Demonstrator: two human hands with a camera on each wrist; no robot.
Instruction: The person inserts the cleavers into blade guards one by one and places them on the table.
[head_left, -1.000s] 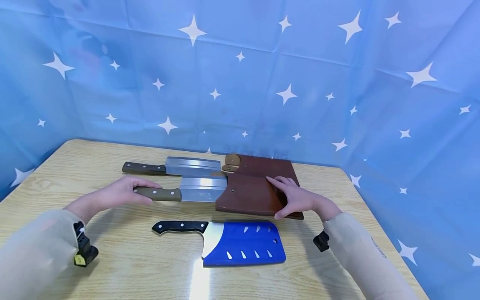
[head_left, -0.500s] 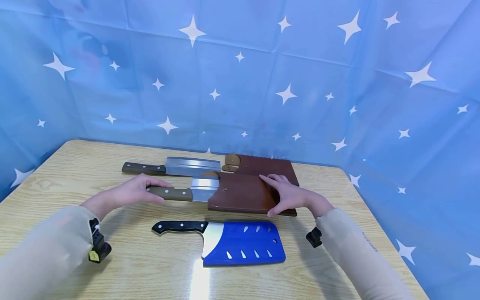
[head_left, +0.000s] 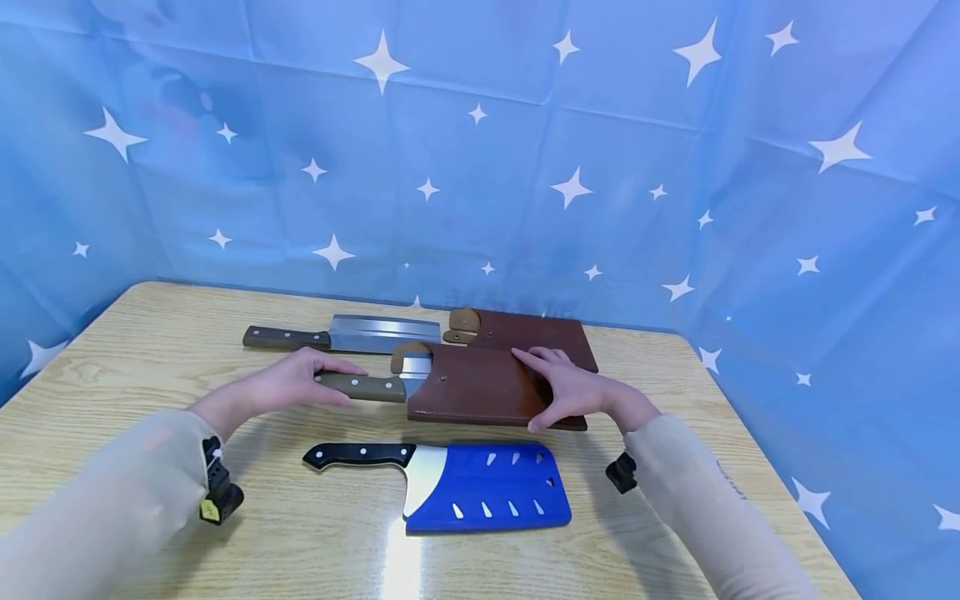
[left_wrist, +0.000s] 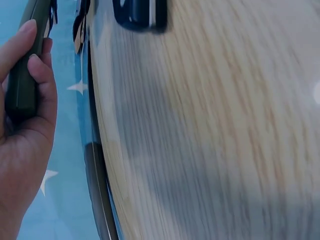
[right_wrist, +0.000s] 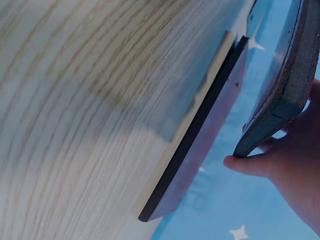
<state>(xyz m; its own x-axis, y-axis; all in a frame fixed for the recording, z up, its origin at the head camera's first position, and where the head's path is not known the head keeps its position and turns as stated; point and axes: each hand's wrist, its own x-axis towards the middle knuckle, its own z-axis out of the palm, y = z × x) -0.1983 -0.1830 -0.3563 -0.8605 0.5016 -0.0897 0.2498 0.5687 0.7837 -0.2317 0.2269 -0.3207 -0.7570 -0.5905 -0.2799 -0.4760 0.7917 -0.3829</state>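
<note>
My left hand [head_left: 288, 385] grips the olive-brown handle [head_left: 367, 387] of a cleaver. Most of its blade is hidden inside a brown leather sheath [head_left: 480, 387]; only a short strip of steel [head_left: 416, 367] shows at the opening. At the sheath's far end, my right hand [head_left: 573, 392] holds it between thumb and fingers. In the left wrist view, thumb and fingers wrap the dark handle [left_wrist: 25, 80]. The right wrist view shows the thumb [right_wrist: 247, 164] at the sheath's thick stitched edge [right_wrist: 280, 100], with the sheath raised above the table.
Behind lies a bare cleaver [head_left: 386, 332] with a dark handle, beside a second brown sheath [head_left: 551, 333]. Nearer the front is a black-handled cleaver [head_left: 360, 453] in a blue slotted cover [head_left: 495, 492]. A blue star-patterned curtain [head_left: 480, 167] stands behind the wooden table [head_left: 247, 533].
My left hand has moved right with the cleaver, and its blade has slid deeper into the sheath. My right hand and the sheath have shifted slightly left.
</note>
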